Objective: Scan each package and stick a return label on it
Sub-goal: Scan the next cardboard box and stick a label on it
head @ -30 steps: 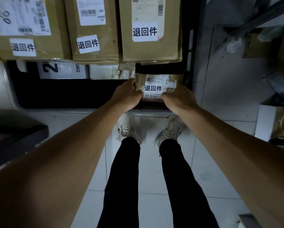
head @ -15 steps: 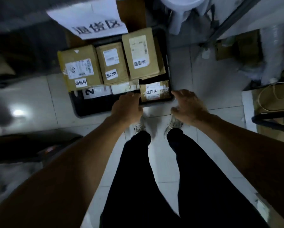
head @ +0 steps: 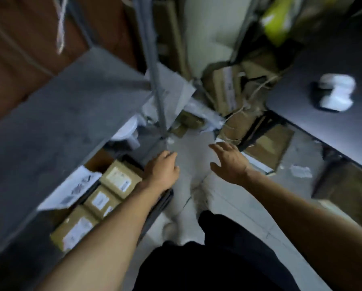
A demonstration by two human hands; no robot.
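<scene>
Both hands are empty and raised over the pale floor [head: 188, 156]: the left hand [head: 162, 171] near centre has its fingers loosely curled around nothing, and the right hand [head: 230, 162] at 3 o'clock of it has its fingers spread and relaxed. The packages [head: 100, 198], brown cartons with white labels, lie in a row at 8 o'clock of the left hand, partly under the grey shelf [head: 60, 114]. The frame is motion-blurred, and a white device [head: 335, 94] rests on the dark table [head: 301, 106] at 2 o'clock.
</scene>
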